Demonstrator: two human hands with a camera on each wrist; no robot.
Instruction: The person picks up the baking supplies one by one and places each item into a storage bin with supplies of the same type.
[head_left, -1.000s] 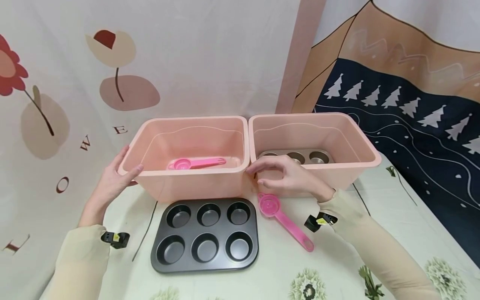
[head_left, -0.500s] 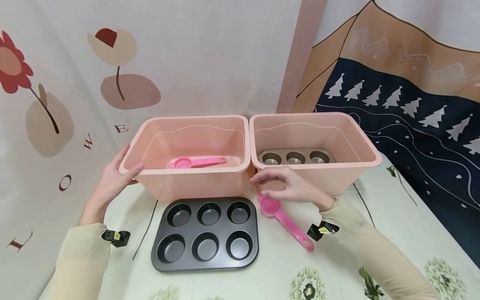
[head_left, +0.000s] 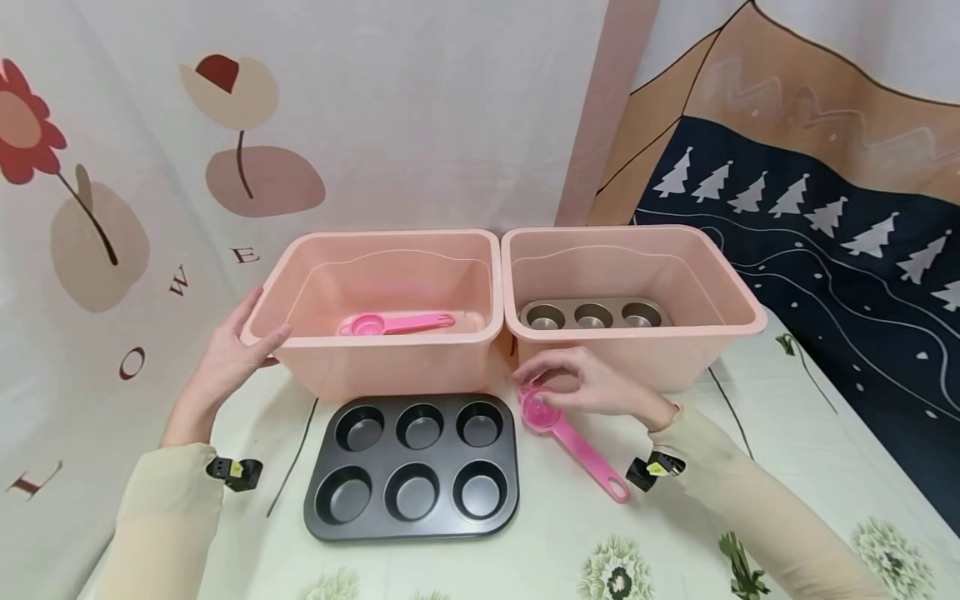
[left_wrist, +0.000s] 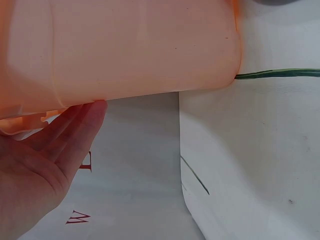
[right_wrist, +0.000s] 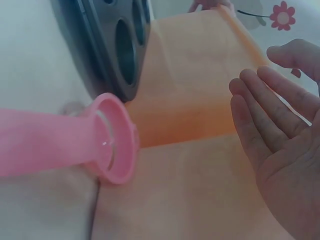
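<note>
The right hand (head_left: 596, 385), half spread and holding nothing, is over the eleven o'clock end of the spoon (head_left: 577, 450); the left hand (head_left: 228, 362), spread, rests against the left tub (head_left: 405, 367) at eight o'clock. The spoon lies at three o'clock from the pan (head_left: 448, 458); pinching its middle should balance better.

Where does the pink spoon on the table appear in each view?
Head: the pink spoon lies just right of the dark muffin pan.
Left wrist: not in it.
Right wrist: left side, cut off by the frame's edge.
Shared landmark: left pink bin, in all three.
</note>
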